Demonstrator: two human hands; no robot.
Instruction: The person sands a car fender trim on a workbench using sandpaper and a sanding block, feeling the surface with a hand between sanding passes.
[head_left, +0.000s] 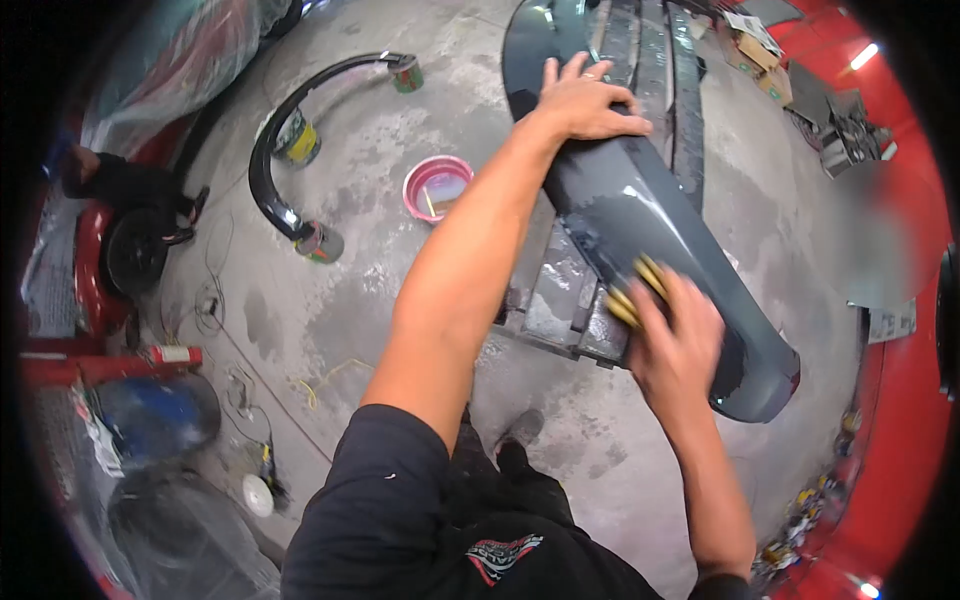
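Observation:
A long, dark grey curved panel (650,205) lies across a metal stand (555,285), its surface wet in places. My left hand (590,103) rests on the panel's upper part with fingers spread, and a ring shows on one finger. Lower down, my right hand (680,335) is blurred by motion at the panel's near edge. Its fingers are closed on a yellow and dark pad (637,292). A pink bucket (438,188) with liquid and a stick-like item in it stands on the floor left of the stand.
A black arched part (262,170) rests on cans at the left. Behind it, a person (130,190) crouches by a red car's wheel. Plastic-covered items and a blue barrel (160,415) stand at lower left. Cables cross the floor. Boxes (765,70) lie at upper right.

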